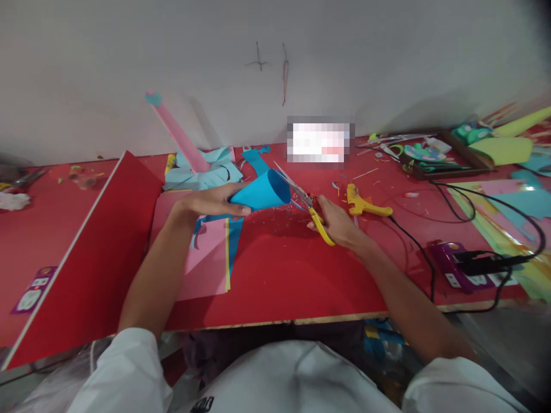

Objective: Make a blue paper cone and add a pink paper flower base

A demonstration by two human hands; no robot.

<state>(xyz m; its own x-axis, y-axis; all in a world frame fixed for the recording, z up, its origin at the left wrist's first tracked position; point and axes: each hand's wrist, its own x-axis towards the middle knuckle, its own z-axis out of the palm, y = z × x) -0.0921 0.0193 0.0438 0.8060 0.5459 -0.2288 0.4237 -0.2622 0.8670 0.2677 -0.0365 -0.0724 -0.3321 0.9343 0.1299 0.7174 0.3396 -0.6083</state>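
Nearest, the person's white cloth shirt (301, 373) sits close to the front edge of a smooth red tabletop (284, 287). Just beyond that edge, flat pink paper sheets (206, 269) lie below the left hand (215, 199), which is closed around the narrower end of a bright blue, cone-shaped roll of paper (260, 192). The roll extends rightward from the fingers, above the table, its wide mouth facing the right hand (338, 221). That hand grips metal scissors with yellow handles (322, 228), the blades pointing up and left beside the rim (whether they touch the paper, I cannot tell). Right of the right hand lies a yellow plastic glue gun (368, 206). Farther back, a slim pink paper tube (181, 135) rises at a tilt from pale blue paper pieces (219, 172), before a plain grey wall (206, 69).
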